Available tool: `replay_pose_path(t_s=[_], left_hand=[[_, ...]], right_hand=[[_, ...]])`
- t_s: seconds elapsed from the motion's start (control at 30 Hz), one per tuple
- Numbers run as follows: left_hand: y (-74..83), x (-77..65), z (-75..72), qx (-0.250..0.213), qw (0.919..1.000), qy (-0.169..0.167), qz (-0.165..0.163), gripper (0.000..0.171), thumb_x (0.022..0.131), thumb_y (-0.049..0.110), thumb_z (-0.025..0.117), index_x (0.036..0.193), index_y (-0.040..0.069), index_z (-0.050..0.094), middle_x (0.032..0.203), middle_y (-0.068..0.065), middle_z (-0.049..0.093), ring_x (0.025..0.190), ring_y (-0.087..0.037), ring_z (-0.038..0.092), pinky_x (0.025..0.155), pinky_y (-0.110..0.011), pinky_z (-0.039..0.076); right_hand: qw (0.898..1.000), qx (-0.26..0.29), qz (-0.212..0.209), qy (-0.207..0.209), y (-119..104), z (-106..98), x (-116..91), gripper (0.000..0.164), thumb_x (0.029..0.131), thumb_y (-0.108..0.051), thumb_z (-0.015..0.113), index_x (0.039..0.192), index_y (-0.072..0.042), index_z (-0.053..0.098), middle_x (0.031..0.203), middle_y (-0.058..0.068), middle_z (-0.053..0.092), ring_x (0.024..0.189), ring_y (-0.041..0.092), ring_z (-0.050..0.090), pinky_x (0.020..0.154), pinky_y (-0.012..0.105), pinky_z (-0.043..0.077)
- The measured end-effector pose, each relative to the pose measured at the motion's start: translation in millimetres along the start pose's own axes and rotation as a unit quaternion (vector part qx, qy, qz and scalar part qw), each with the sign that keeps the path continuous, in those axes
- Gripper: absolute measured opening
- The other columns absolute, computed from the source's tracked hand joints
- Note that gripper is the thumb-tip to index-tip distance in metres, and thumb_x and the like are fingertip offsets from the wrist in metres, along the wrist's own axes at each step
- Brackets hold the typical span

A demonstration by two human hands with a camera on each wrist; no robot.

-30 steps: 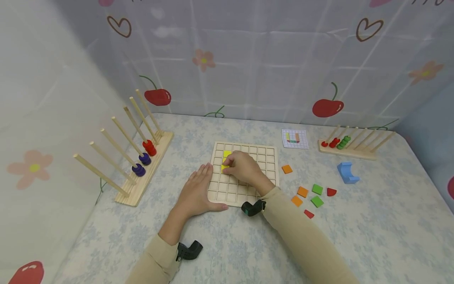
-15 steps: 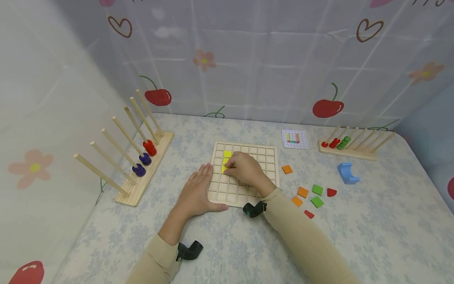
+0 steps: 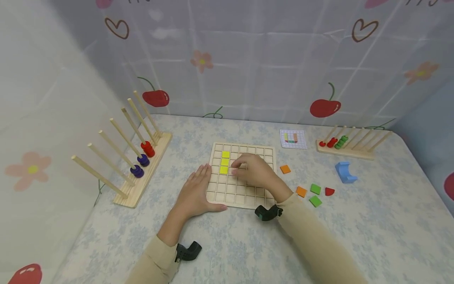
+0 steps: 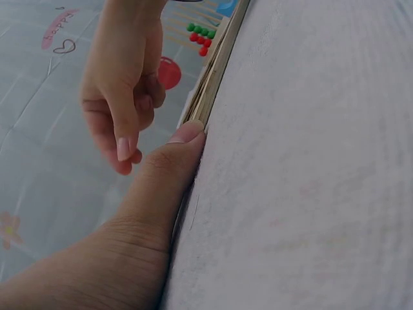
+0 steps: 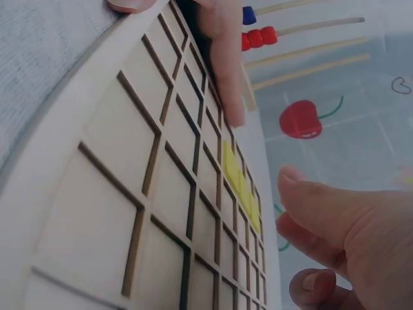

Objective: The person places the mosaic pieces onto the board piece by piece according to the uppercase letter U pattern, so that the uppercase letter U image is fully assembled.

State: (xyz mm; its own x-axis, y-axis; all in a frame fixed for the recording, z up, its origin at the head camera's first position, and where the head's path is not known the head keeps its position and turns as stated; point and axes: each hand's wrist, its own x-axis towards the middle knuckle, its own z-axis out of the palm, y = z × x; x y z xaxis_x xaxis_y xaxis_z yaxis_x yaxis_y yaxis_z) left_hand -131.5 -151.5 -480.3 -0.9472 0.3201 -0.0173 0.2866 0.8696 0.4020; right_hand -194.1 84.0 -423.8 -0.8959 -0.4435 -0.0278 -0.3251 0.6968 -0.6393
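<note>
A square wooden grid board (image 3: 220, 187) lies on the table. Three yellow square tiles (image 3: 225, 162) sit in adjoining cells of one column near its left side; they show in the right wrist view as a yellow strip. My left hand (image 3: 194, 194) rests flat beside the board, fingertips at the left edge and thumb (image 4: 171, 161) against the front edge. Above the board, just right of the yellow tiles, hovers my right hand (image 3: 258, 172). Its fingers are loosely bent, thumb and forefinger apart, with nothing between them.
Orange tiles (image 3: 285, 169), green tiles (image 3: 315, 189) and a red piece (image 3: 329, 191) lie right of the board. Behind them is a pattern card (image 3: 293, 139). A blue curved block (image 3: 345, 172) and a small bead rack (image 3: 345, 150) stand farther right. A larger peg rack (image 3: 150, 171) stands left.
My right hand has let go of the lowest yellow tile and drawn back to the right, uncovering all three yellow tiles. The left hand stays at the board's edge.
</note>
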Motion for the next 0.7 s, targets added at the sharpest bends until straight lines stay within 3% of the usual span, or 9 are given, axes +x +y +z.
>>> replay_pose_path(t_s=[0.23,0.7], left_hand=[[1.2,1.1,1.4,-0.007,1.0,-0.001,-0.003,0.144,0.059,0.086,0.07,0.16,0.007,0.004,0.168,-0.007,0.008,0.157,-0.022,0.004,0.127,-0.046,0.011],[-0.5,1.0,2.8,-0.01,0.9999,0.008,0.001,0.144,0.058,0.085,0.07,0.16,0.005,0.008,0.168,-0.009,0.01,0.156,-0.024,0.006,0.127,-0.047,0.013]], right_hand=[[1.0,0.026,-0.002,0.007,19.1,-30.5,-33.7,0.021,0.093,-0.026,0.071,0.112,-0.017,0.074,0.107,-0.003,0.069,0.077,0.018,0.053,0.068,0.031,0.048],[0.996,-0.014,0.051,0.071,66.0,-76.6,-111.5,0.025,0.09,-0.021,0.073,0.114,-0.012,0.073,0.103,0.003,0.07,0.068,0.017,0.046,0.052,0.024,0.041]])
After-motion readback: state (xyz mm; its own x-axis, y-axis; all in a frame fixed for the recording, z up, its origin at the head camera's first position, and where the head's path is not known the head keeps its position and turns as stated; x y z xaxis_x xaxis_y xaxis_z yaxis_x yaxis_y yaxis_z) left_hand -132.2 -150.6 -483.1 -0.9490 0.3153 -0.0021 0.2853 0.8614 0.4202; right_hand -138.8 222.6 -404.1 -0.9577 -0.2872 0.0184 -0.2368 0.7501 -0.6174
